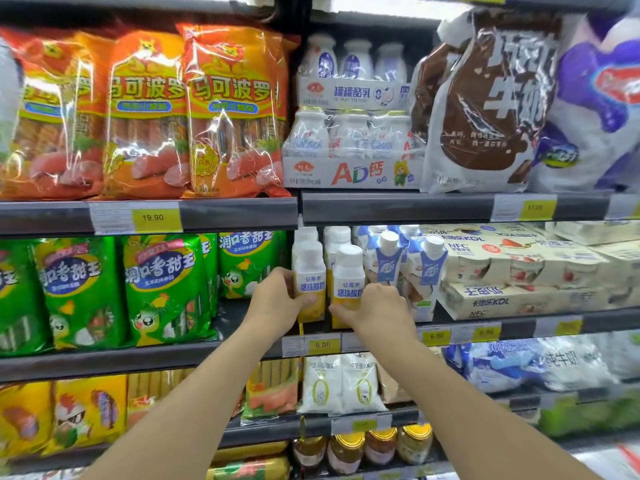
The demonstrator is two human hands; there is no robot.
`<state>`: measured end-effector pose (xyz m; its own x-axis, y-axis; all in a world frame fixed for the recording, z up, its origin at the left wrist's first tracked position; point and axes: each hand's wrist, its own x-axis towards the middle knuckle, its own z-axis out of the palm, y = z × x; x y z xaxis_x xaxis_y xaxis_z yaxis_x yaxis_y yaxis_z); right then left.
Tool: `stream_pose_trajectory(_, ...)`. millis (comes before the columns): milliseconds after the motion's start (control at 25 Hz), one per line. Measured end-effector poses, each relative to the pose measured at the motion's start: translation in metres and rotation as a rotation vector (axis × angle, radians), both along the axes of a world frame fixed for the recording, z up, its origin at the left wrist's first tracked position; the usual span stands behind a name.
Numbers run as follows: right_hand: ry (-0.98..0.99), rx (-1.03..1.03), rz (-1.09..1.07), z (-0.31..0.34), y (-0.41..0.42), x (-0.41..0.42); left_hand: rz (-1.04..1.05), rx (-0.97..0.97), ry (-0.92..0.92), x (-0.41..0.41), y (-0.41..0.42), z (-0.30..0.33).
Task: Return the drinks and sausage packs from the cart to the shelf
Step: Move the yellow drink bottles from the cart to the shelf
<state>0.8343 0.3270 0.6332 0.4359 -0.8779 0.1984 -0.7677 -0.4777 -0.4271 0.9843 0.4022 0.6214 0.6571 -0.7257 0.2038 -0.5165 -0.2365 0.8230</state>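
Two white-and-yellow yogurt drink bottles stand side by side at the front of the middle shelf (242,351). My left hand (277,299) is wrapped around the left bottle (310,271). The lower part of the right bottle (348,275) is gripped by my right hand (377,306). More white-capped bottles of the same kind stand behind them. Orange sausage packs (232,109) fill the top shelf at left, and green sausage packs (162,289) stand left of the bottles. The cart is out of view.
Blue-and-white drink cartons (426,268) stand just right of my right hand, then boxed yogurt multipacks (519,271). AD milk bottle packs (349,147) and large milk powder bags (485,98) sit above. White pouches (341,382), jars and yellow packs fill the lower shelves.
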Motion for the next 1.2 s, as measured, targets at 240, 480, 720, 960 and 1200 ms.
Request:
stream_pose_trajectory(240,-0.091,0.025,0.002,-0.009,-0.004,0.000,0.000,0.020,0.019,-0.002,-0.001,-0.006)
stream_pose_trajectory(480,-0.104,0.037,0.007,-0.009,-0.006,0.000,-0.001,0.048,-0.009,0.000,-0.001,-0.006)
stream_pose_trajectory(720,-0.057,0.000,0.022,-0.013,-0.009,-0.005,0.018,0.048,-0.020,0.001,0.000,-0.007)
stream_pose_trajectory(960,-0.096,-0.064,0.107,-0.020,-0.008,-0.024,0.061,0.212,-0.082,-0.012,0.019,0.006)
stream_pose_trajectory(1200,0.067,-0.307,0.076,0.002,-0.015,-0.107,-0.254,0.311,-0.596,-0.076,0.058,0.039)
